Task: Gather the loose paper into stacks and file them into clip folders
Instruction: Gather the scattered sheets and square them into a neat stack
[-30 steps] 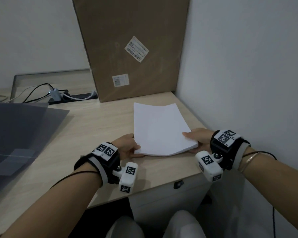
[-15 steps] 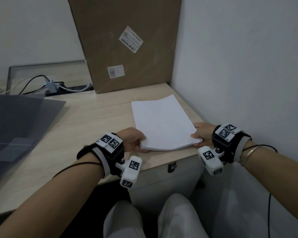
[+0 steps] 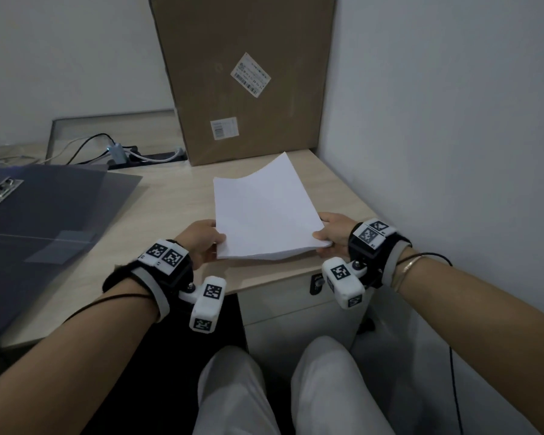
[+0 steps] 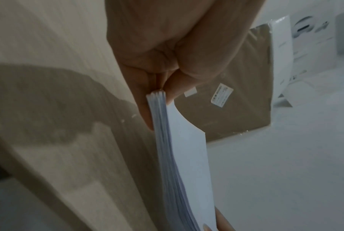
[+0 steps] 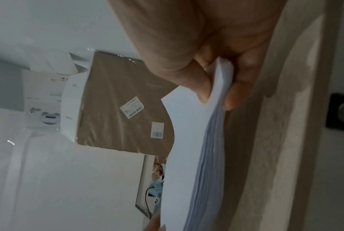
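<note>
A thick stack of white paper (image 3: 264, 211) is held just above the wooden desk (image 3: 170, 196) near its front right corner, far edge curling up. My left hand (image 3: 206, 240) pinches the stack's near left corner, thumb on top, fingers beneath. In the left wrist view the paper stack (image 4: 186, 156) sits between thumb and fingers (image 4: 147, 115). My right hand (image 3: 333, 230) grips the near right corner the same way; in the right wrist view the paper stack (image 5: 186, 140) is held between thumb and fingers (image 5: 232, 95). An open dark grey clip folder (image 3: 44, 215) lies on the desk at the left, its metal clip (image 3: 0, 193) at its far left.
A tall brown cardboard box (image 3: 245, 73) leans against the back wall right behind the paper. A power strip with cables (image 3: 132, 153) lies at the back left. A white wall (image 3: 437, 136) closes off the desk's right side. A drawer unit (image 3: 296, 312) stands beneath the desk.
The stack lay flat on the desk under both hands a second ago. Both hands have now taken its near corners and raised it, and its far edge bends upward.
</note>
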Demonstrator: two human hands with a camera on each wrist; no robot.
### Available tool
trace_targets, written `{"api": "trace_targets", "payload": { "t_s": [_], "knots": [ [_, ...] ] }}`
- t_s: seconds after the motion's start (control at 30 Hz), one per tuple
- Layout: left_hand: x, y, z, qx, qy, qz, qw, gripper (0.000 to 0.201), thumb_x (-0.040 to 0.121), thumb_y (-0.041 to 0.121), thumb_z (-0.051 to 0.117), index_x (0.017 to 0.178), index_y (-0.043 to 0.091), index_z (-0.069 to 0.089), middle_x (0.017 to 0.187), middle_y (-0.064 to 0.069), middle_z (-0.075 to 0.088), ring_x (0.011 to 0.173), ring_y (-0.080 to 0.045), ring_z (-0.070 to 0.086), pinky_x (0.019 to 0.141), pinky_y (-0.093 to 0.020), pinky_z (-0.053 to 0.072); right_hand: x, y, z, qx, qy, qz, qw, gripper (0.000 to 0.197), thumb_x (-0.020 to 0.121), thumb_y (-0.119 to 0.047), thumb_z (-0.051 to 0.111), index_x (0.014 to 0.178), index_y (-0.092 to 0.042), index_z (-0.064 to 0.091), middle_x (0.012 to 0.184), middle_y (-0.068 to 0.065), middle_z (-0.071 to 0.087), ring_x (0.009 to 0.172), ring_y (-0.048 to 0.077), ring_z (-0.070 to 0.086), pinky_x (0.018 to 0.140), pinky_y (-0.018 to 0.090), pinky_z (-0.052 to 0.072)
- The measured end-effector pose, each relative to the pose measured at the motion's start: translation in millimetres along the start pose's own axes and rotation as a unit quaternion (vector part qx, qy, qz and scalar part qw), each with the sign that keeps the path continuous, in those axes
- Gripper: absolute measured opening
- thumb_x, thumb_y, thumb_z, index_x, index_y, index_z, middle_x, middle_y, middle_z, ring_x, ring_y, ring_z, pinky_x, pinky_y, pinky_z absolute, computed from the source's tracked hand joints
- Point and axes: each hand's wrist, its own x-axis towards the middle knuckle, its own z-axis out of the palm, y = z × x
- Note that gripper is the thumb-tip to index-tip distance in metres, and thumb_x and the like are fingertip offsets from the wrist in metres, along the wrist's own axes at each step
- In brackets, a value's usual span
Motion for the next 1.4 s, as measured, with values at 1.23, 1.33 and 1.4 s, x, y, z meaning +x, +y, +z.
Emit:
{"api": "trace_targets", "payload": {
  "t_s": [1.23,1.33,1.4],
  "knots": [
    [19,-27,-19,-0.029,-0.018,-0.007,0.999,0.040,0.098,0.001,0.042,0.136,0.011,0.039,0.133,-0.011,0.048,0.119,-0.037,0.052,0.074,-0.046,0.060,10,-3,30,0.005,-0.065,0.034,0.997,0.029,0.093,-0.004,0.052,0.118,-0.013,0.042,0.108,0.010,0.057,0.080,0.027,0.066,0.049,0.022,0.056],
    [28,-32,-19,0.007,0.018,0.026,0.999,0.046,0.095,-0.003,0.042,0.139,0.009,0.040,0.138,-0.012,0.050,0.123,-0.036,0.050,0.100,-0.053,0.047,14,-3,31,0.026,-0.044,0.015,0.999,0.033,0.091,0.003,0.053,0.117,-0.013,0.043,0.116,0.011,0.053,0.079,0.025,0.062,0.048,0.023,0.056],
    [32,-31,-21,-0.003,0.033,0.031,0.999,0.049,0.094,-0.003,0.044,0.140,0.012,0.038,0.138,-0.010,0.050,0.121,-0.035,0.052,0.099,-0.052,0.047,17,-5,30,0.042,-0.031,0.003,0.999,0.033,0.090,0.003,0.053,0.117,-0.014,0.045,0.117,0.012,0.052,0.079,0.023,0.059,0.048,0.024,0.055]
  ]
}}
